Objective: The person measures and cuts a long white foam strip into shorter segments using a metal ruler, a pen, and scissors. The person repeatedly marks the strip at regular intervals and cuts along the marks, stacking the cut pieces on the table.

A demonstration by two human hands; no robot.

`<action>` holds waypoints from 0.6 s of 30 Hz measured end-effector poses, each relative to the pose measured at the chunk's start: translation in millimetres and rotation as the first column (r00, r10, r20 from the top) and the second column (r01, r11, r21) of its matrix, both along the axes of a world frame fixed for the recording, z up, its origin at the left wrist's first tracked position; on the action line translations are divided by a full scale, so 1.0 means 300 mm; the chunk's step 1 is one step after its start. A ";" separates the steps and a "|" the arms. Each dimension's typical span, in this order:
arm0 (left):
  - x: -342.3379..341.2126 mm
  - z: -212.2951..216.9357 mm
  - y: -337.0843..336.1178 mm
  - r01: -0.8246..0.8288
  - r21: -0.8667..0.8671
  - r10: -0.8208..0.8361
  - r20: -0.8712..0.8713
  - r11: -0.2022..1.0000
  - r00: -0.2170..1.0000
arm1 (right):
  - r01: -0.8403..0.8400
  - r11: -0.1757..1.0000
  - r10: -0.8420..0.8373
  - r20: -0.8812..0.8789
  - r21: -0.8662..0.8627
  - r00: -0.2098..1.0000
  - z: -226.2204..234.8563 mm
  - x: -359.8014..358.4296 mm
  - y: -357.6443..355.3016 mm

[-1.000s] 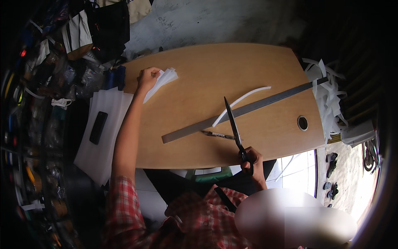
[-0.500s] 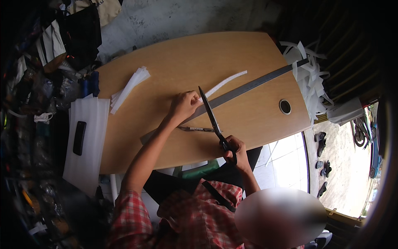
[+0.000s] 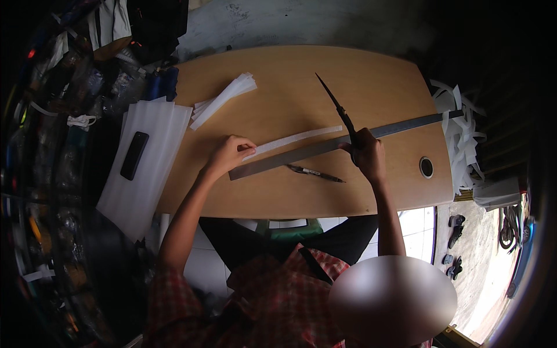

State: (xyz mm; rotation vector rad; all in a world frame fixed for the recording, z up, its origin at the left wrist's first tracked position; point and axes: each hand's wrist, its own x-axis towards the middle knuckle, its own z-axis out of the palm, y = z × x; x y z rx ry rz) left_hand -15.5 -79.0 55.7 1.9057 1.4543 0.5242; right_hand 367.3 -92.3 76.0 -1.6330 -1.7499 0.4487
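My left hand pinches the near end of a narrow white strip, which lies slanting across the wooden table. A pair of black scissors is in my right hand; the fingers wrap the handles and the blades, close together, point away to the upper left. Just below the strip runs a long grey metal ruler, and my right hand is over its middle. Nearer to me rests a dark pen-like tool.
Wider white strips are stacked at the far left. A black phone lies on white foam sheets at the left edge. Curled white offcuts hang off the right end, near a round table hole.
My right hand has carried the scissors up and away from the strip's held end, over the ruler. My left hand still holds the strip. The view has shifted.
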 end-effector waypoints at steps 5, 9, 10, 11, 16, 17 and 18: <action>0.035 0.015 0.008 0.058 0.141 -0.060 0.004 0.988 0.998 | -0.015 1.000 0.017 0.326 -0.008 0.945 -0.008 0.022 0.249; 0.036 0.031 -0.012 0.038 0.035 -0.037 -0.002 0.999 0.999 | -0.055 0.995 0.085 0.392 -0.087 0.916 -0.017 0.008 0.356; 0.039 0.040 -0.018 0.039 0.011 -0.039 -0.003 0.999 0.999 | -0.070 0.995 0.094 0.399 -0.075 0.912 -0.025 0.011 0.379; 0.037 0.039 -0.027 0.051 0.048 -0.051 0.012 0.998 0.999 | -0.086 0.994 0.105 0.404 -0.065 0.909 -0.037 0.014 0.399; 0.020 0.032 -0.072 0.099 0.224 -0.109 0.031 0.969 0.994 | -0.245 0.969 0.223 0.433 -0.003 0.873 -0.104 0.044 0.472; 0.015 0.028 -0.090 0.103 0.211 -0.110 0.023 0.972 0.994 | -0.278 0.961 0.243 0.441 0.015 0.864 -0.120 0.050 0.471; 0.011 0.024 -0.107 0.107 0.198 -0.112 0.016 0.974 0.994 | -0.271 0.962 0.242 0.458 -0.003 0.855 -0.136 0.058 0.468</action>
